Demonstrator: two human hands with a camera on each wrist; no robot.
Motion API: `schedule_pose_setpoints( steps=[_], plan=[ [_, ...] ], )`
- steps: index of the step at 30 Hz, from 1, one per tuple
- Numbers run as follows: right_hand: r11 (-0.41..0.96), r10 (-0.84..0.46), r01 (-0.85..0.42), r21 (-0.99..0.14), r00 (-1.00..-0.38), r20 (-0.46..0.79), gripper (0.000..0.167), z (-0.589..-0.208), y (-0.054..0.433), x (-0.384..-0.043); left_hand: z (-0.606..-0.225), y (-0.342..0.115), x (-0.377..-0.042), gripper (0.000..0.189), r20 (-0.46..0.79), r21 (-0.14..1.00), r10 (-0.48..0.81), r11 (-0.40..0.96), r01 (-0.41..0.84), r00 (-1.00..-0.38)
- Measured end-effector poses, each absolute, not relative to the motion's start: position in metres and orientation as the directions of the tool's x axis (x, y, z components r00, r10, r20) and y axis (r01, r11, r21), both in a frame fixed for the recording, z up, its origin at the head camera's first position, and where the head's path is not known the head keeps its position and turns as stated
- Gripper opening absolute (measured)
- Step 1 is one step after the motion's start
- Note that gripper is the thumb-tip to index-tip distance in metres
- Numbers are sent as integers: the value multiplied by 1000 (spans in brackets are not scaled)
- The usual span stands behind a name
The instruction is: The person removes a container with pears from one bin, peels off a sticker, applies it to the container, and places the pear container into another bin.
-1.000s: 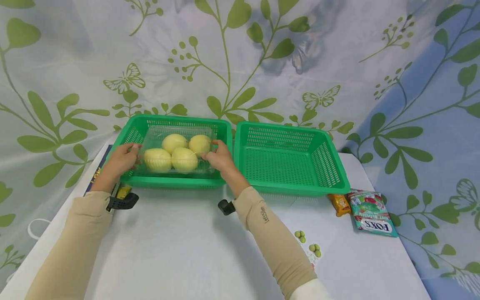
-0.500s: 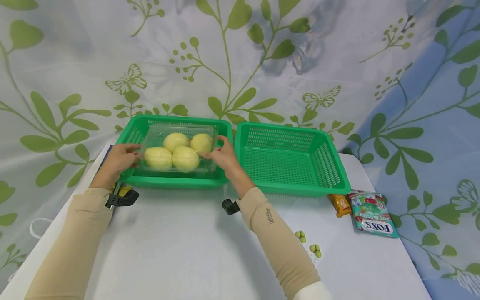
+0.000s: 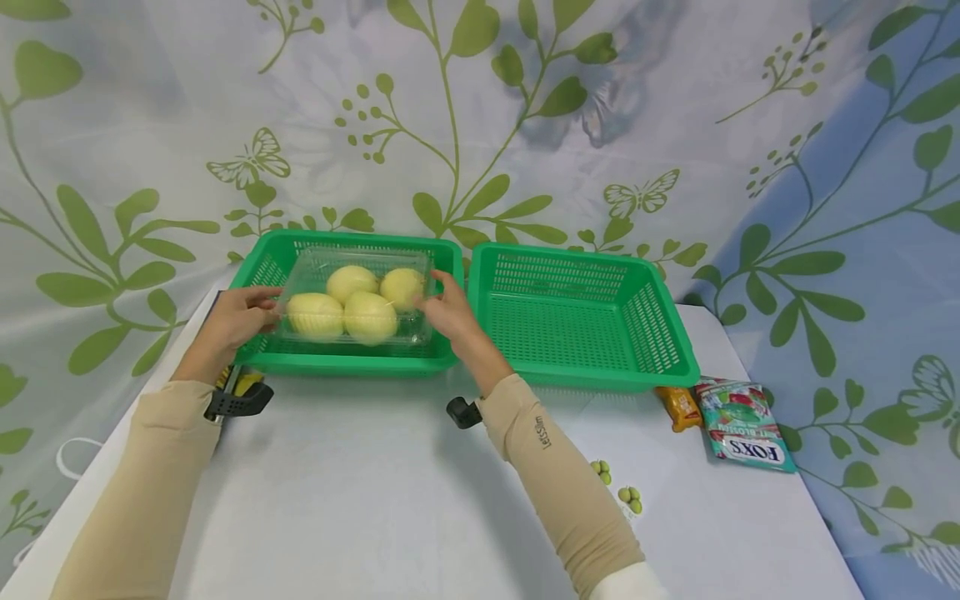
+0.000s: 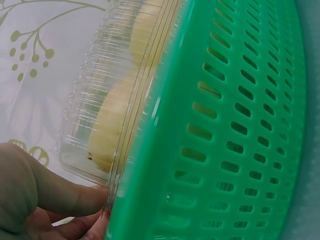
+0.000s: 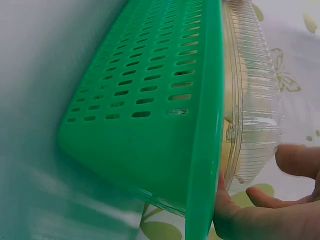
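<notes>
Container: four fruits, head view only.

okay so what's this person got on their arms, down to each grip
The left sleeve and right sleeve are beige and fitted; the right bears dark lettering, apparently LetsSlim, and meets white fabric at the bottom edge. Black wrist gear shows too: a perforated strap on the left, a rounded device on the right. Left grip and right grip are gloveless.

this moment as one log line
left hand: pinches box edge | right hand: at box's right end | box: four fruits inside, in left basket
</notes>
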State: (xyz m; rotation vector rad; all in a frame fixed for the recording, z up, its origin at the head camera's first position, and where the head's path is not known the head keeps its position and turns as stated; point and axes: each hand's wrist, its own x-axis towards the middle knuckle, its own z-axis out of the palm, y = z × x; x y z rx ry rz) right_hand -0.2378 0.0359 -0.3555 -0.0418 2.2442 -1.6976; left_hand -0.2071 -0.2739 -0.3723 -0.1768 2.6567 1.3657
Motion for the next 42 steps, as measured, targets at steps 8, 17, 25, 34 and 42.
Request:
schedule_pose_setpoints(
  steps=[8, 17, 25, 34, 42],
  plan=[
    [219, -209, 159, -963, -956, -205, 56, -356, 39, -236, -372, -277, -201, 55, -163, 808, -33, 568, -153, -986],
    [232, -126, 137, -963, -978, -169, 59, -357, 41, -234, -371, -276, -197, 56, -157, 831, -10, 539, -138, -988],
    [248, -101, 128, -960, -982, -157, 63, -357, 42, -234, -372, -274, -196, 55, -159, 838, -13, 526, -142, -987],
    [220, -98, 135, -966, -982, -159, 65, -357, 43, -232, -371, -280, -193, 58, -177, 836, 3, 527, -149, -984],
    [190, -87, 148, -971, -982, -167, 60, -355, 48, -231, -371, -280, -193, 53, -155, 886, 28, 446, -126, -988]
  ],
)
